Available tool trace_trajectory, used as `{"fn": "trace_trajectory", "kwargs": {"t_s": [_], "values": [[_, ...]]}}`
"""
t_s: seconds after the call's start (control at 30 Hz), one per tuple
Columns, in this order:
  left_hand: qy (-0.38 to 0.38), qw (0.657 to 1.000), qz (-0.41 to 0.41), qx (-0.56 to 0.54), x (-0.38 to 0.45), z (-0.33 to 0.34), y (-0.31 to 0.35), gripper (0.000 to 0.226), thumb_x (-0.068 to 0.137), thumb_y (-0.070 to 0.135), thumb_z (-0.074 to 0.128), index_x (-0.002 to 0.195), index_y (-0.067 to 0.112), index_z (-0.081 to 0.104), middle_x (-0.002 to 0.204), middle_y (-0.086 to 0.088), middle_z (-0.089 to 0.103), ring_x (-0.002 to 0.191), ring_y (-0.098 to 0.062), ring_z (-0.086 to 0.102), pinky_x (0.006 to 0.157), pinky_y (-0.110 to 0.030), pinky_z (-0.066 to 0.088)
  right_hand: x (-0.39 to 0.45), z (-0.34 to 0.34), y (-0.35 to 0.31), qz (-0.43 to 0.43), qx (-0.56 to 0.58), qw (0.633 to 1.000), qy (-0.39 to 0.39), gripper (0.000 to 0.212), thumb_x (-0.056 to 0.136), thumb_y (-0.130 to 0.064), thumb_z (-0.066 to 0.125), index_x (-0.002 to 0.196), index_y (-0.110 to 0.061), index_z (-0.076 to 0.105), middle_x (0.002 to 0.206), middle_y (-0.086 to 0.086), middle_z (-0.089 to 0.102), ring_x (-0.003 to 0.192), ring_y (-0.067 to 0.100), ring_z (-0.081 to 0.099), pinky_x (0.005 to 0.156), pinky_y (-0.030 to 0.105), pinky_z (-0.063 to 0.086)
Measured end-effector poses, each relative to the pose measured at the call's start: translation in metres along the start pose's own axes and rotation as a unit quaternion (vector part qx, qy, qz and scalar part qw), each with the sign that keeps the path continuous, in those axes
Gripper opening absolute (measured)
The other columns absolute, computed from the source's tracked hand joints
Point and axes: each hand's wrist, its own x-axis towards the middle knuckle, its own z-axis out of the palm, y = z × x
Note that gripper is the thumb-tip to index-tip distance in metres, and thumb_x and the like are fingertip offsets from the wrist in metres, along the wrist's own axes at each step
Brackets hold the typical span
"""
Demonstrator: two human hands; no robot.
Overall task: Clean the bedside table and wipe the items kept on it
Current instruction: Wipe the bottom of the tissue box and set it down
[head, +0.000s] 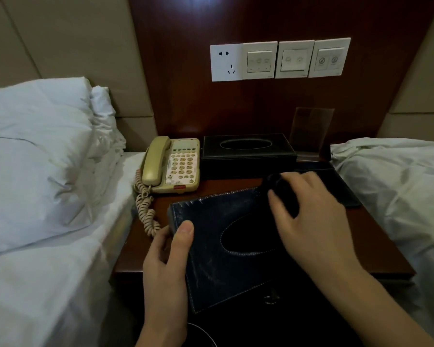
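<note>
The left hand (166, 266) is nearest. It grips the near left side of the blue box (226, 246), thumb on top and fingers curled under the edge. The blue box is tilted and held over the front of the table (376, 236). It has a long oval hole in its top and pale scuff marks by the thumb.

The right hand (311, 211) rests on the far right corner of the blue box. Its fingers are bent around a dark cloth (278, 186) and press it on the box.

Behind the blue box, on the left of the table, sits a cream phone (173, 166). Its curly cord (145, 209) hangs off the left edge. A black box (246, 154) with an oval hole stands just right of the phone. A flat dark pad (336, 186) lies right of the black box, partly behind the right hand. A clear stand (311, 128) is at the back of the table.

On the wall above the table are a socket (226, 62) and three switches (296, 59). A pillow (35, 156) lies on the bed left of the table.
</note>
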Motion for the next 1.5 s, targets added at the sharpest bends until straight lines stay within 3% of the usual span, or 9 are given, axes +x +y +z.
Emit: {"fn": "trace_trajectory", "kwargs": {"t_s": [0.13,0.3,0.5,0.6,0.8,0.97,1.17,1.27,1.5], "values": [[0.014,1.000,0.005,-0.005,0.003,0.004,0.000,0.066,0.058,0.060,0.073,0.113,0.024,0.074,0.108,-0.005,0.079,0.099,-0.027,0.076,0.085,-0.046,0.057,-0.016,0.007,-0.030,-0.095,0.028,0.993,-0.058,0.030,0.091,-0.047,0.049,0.120,-0.038,0.053,0.109,-0.019,0.049,0.090,0.000,0.054,0.072,0.019,0.049],[0.013,0.999,0.019,0.028,0.003,0.003,0.001,0.074,0.065,0.063,0.081,0.127,0.024,0.067,0.112,0.001,0.078,0.100,-0.020,0.076,0.082,-0.039,0.058,0.004,0.001,0.005,0.020,-0.015,1.000,0.006,0.030,0.094,-0.042,0.053,0.121,-0.028,0.058,0.100,-0.013,0.049,0.079,0.005,0.052,0.060,0.011,0.034],[0.000,1.000,0.005,0.009,0.005,0.004,0.002,0.066,0.063,0.059,0.073,0.116,0.021,0.073,0.110,-0.006,0.078,0.102,-0.029,0.075,0.089,-0.048,0.056,-0.017,0.006,-0.030,-0.096,0.009,0.994,-0.057,0.029,0.091,-0.045,0.051,0.119,-0.038,0.052,0.110,-0.018,0.048,0.088,0.004,0.057,0.069,0.027,0.054],[-0.004,1.000,0.004,-0.013,0.003,0.001,0.005,0.066,0.064,0.058,0.070,0.119,0.022,0.072,0.111,-0.005,0.078,0.099,-0.025,0.076,0.079,-0.040,0.056,-0.002,-0.007,-0.001,-0.011,-0.008,1.000,0.009,0.029,0.092,-0.044,0.054,0.119,-0.032,0.056,0.108,-0.011,0.050,0.086,0.009,0.057,0.065,0.020,0.045],[-0.004,0.998,0.034,-0.044,-0.001,0.002,0.007,0.055,0.071,0.054,0.068,0.119,0.026,0.073,0.113,0.000,0.078,0.099,-0.018,0.076,0.074,-0.032,0.058,-0.023,-0.018,0.003,0.086,0.080,0.993,0.028,0.037,0.078,-0.052,0.071,0.104,-0.045,0.047,0.106,-0.016,0.046,0.084,-0.013,0.048,0.065,0.005,0.038],[0.015,0.998,0.025,-0.048,-0.003,0.005,0.001,0.056,0.072,0.054,0.072,0.120,0.026,0.072,0.114,0.000,0.078,0.102,-0.019,0.075,0.074,-0.031,0.061,-0.031,-0.020,0.002,0.020,0.044,0.998,-0.034,0.042,0.072,-0.066,0.069,0.103,-0.045,0.051,0.109,-0.026,0.052,0.091,-0.006,0.054,0.067,0.011,0.043],[0.039,0.998,-0.015,-0.036,0.002,0.006,-0.005,0.056,0.072,0.059,0.069,0.116,0.025,0.074,0.112,-0.005,0.078,0.104,-0.028,0.075,0.089,-0.046,0.056,-0.020,-0.041,0.003,-0.058,-0.010,0.955,-0.290,0.077,0.060,-0.081,0.067,0.125,-0.060,0.033,0.123,-0.039,0.047,0.112,-0.012,0.049,0.089,0.016,0.046],[0.051,0.997,-0.058,-0.021,0.003,0.007,-0.014,0.061,0.067,0.063,0.070,0.113,0.023,0.074,0.108,-0.007,0.079,0.104,-0.032,0.074,0.096,-0.052,0.056,-0.015,-0.035,0.005,-0.107,-0.105,0.940,-0.307,0.076,0.068,-0.071,0.070,0.128,-0.054,0.027,0.122,-0.027,0.051,0.110,-0.001,0.054,0.086,0.023,0.047],[-0.066,0.991,-0.098,0.070,0.014,-0.002,0.008,0.052,0.071,0.050,0.080,0.117,0.027,0.073,0.116,-0.003,0.078,0.108,-0.026,0.074,0.100,-0.050,0.053,-0.007,-0.041,0.022,-0.127,-0.050,0.945,-0.297,0.071,0.069,-0.064,0.075,0.125,-0.052,0.034,0.110,-0.024,0.056,0.104,-0.002,0.055,0.087,0.026,0.048]]}}
